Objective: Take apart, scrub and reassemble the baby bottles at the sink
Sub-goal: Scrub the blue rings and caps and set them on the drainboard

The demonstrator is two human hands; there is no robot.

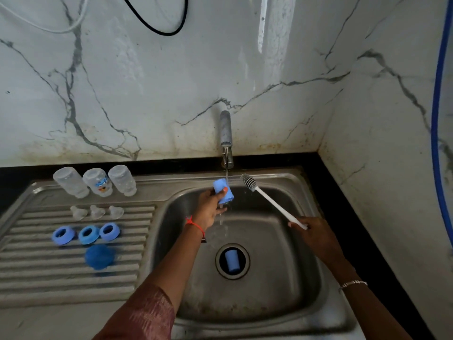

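My left hand (210,207) grips a blue bottle cap (223,191) under the running stream from the tap (226,133), over the sink basin (306,278). My right hand (316,235) holds the white handle of a bottle brush (267,197), its grey bristle head raised to the right of the cap, not touching it. A second blue cap (232,260) lies in the drain. On the drainboard (36,278) stand three clear bottles (98,182) upside down, with three clear teats (97,212), three blue collar rings (87,234) and one dark blue cap (99,256) in front of them.
A marble wall rises behind the sink and on the right. A black counter edge (343,192) runs round the steel unit. A black cable loops high on the wall, and a blue hose (438,119) hangs at the far right.
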